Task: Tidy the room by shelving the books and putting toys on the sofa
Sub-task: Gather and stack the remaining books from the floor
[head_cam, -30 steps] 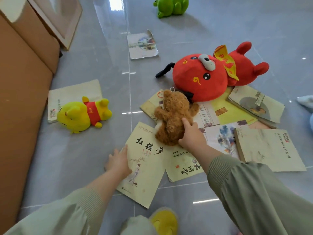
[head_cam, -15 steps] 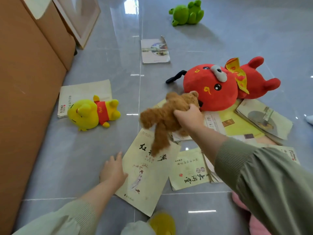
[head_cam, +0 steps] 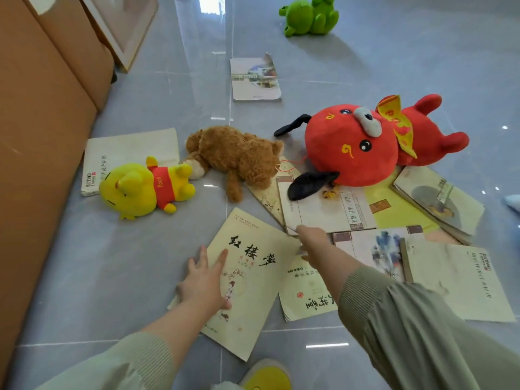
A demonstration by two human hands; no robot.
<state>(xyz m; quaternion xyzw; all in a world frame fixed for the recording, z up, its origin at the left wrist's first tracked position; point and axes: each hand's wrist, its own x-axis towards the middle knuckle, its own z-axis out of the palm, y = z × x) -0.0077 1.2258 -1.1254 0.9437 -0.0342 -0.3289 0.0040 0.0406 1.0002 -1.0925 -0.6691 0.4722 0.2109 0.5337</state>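
My left hand [head_cam: 206, 280] lies flat with spread fingers on the left edge of a cream book with black brush lettering [head_cam: 253, 277] on the floor. My right hand [head_cam: 315, 243] reaches past that book's top right corner, and its fingertips touch the near corner of a white book [head_cam: 323, 215]; it holds nothing. A brown teddy bear [head_cam: 239, 156] lies on the floor between a yellow bear in a red shirt [head_cam: 143, 187] and a big red plush [head_cam: 354, 147]. Several more books [head_cam: 455, 280] overlap to the right.
A green frog plush [head_cam: 309, 16] lies far back. One book [head_cam: 254, 80] lies alone behind the toys, another [head_cam: 129, 150] under the yellow bear. A brown panel [head_cam: 36, 136] runs along the left. My yellow slipper [head_cam: 267, 375] is at the bottom edge.
My right hand lifted the brown teddy off the books, let it go on the floor to the left, and came back to the books. My left hand slid further onto the cream book.
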